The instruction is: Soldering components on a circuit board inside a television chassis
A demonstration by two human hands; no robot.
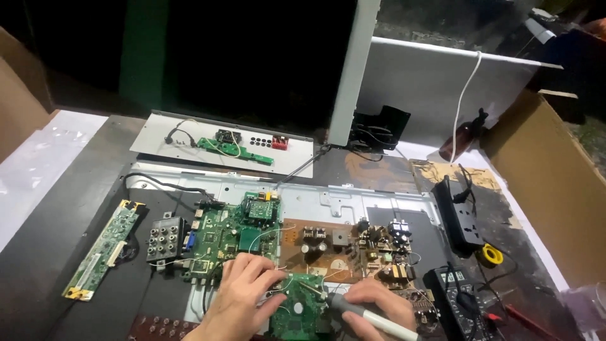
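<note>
The right hand [372,306] has its fingers closed around the grey handle of a soldering iron [363,314], and the metal tip reaches the upper edge of a small green circuit board [298,312]. The left hand [243,293] lies on that board's left side with its fingers spread and pressing down, gripping nothing; the fingertips rest near the tip. The step in hand appears to be work on a single joint at the board's top edge, with the left hand steadying the board. The next move calls for a still board and a fine, short shift of the tip, since thin white wires [278,232] run close by. The iron's long axis runs diagonally: the tip points up and to the left, and the handle trails toward the lower right corner. The small board sits at the near edge of a metal chassis [353,202], just below a larger green board [230,237] and a brown power board [353,246]. A black multimeter [457,303] lies to the right, a black power strip [459,218] beyond it, and a narrow green strip board [104,249] well apart on the left.
</note>
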